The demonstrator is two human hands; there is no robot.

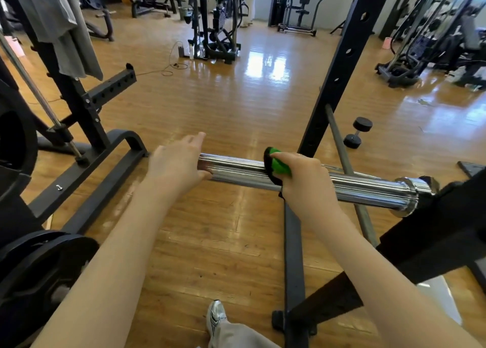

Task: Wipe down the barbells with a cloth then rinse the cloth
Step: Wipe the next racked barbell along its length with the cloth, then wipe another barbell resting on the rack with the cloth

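The fingers of the right hand (306, 183) are curled over a green and black cloth (278, 163), and the cloth is pressed down on top of the shiny bar (368, 188). The cloth is wrapped partly round the bar, near the middle of the shiny part. The fingers of the left hand (178, 163) are held out straight and loose, and the free end of the bar is touched by them; nothing is gripped by this hand, which looks a little blurred. The bar is laid level, and its thick ring end on the right is held by a black rack (339, 66). A thin grey rod (349, 169) is leaned behind the bar, beside the rack post. A small black dumbbell (357, 132) is seen on the shiny wood floor (223, 106), well apart from the bar. Black round weights (39, 263) are stacked low on the left. A grey cloth (57, 24) is hung on a frame at the top left. A silver shoe (217, 315) is seen at the bottom. No tubs or buckets can be made out clearly.
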